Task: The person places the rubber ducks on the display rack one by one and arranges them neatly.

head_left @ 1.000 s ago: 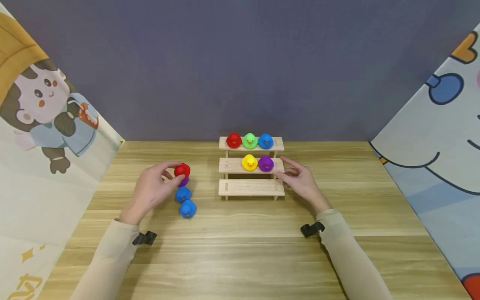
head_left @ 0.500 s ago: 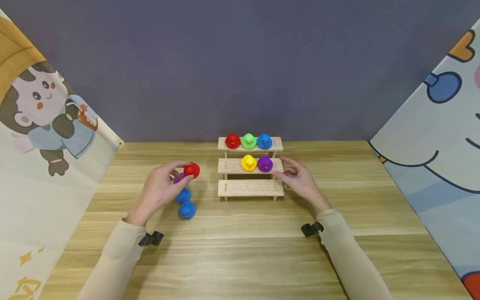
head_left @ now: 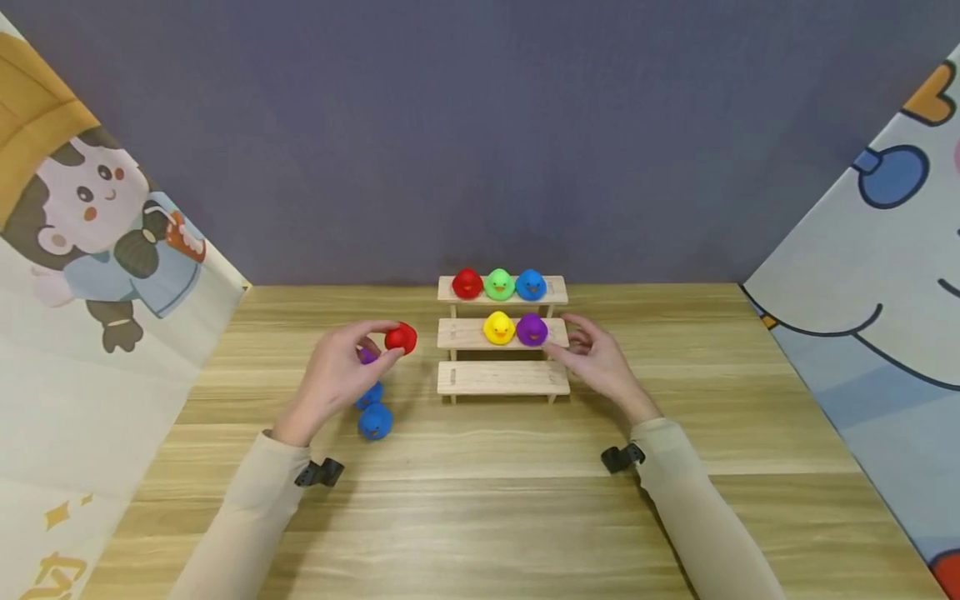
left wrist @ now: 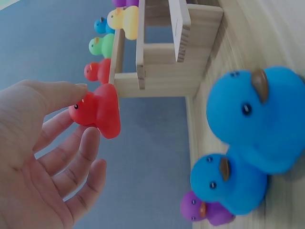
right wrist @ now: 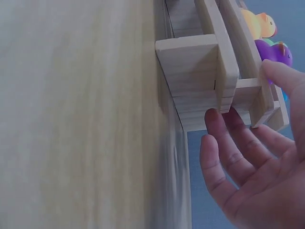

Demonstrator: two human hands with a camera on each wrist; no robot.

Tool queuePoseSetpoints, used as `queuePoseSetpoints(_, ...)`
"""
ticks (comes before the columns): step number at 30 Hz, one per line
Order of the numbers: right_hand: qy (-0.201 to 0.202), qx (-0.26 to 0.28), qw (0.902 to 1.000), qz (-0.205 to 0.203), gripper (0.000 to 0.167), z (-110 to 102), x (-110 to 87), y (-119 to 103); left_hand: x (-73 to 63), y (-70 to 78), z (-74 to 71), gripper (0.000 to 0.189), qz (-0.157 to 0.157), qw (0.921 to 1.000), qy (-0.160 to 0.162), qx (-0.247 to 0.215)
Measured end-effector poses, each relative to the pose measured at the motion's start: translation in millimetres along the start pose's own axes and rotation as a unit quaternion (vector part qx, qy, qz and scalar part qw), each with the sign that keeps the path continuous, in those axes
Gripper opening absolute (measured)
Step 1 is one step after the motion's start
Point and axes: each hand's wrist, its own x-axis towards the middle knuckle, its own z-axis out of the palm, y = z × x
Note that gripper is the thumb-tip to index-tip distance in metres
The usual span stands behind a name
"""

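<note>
My left hand (head_left: 341, 367) pinches a red rubber duck (head_left: 401, 337) between thumb and fingers, raised over the table left of a three-step wooden stand (head_left: 502, 377). Under and beside this hand are a purple duck (left wrist: 209, 209) and two blue ducks, the nearer blue duck (head_left: 374, 422) fully visible from above. My right hand (head_left: 600, 367) holds the right end of the stand's middle step, thumb at its front and index finger behind. On that step sit a yellow duck (head_left: 498, 327) and another purple duck (head_left: 532, 329).
The top step carries another red duck (head_left: 467, 284), a green duck (head_left: 499, 284) and another blue duck (head_left: 531, 285). Behind the wooden table (head_left: 480, 500) rises a dark grey-blue wall (head_left: 480, 142). Printed cartoon panels stand at both sides.
My left hand has lifted the red duck from beside the purple one and carried it right, toward the stand. The right hand keeps its place at the stand's end.
</note>
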Motion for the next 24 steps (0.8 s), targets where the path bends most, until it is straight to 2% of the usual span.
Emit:
queuePoseSetpoints(9, -0.006, 0.002, 1.0, 0.0, 0.081, 0, 0.6, 0, 11.1, 11.7, 15.1, 0.036, 0.012, 0.9999, -0.006, -0.005)
queuePoseSetpoints(24, -0.008, 0.026, 0.9996, -0.01, 0.08, 1, 2.0, 2, 31.6, 20.4, 35.0, 0.036, 0.015, 0.9995, -0.013, -0.026)
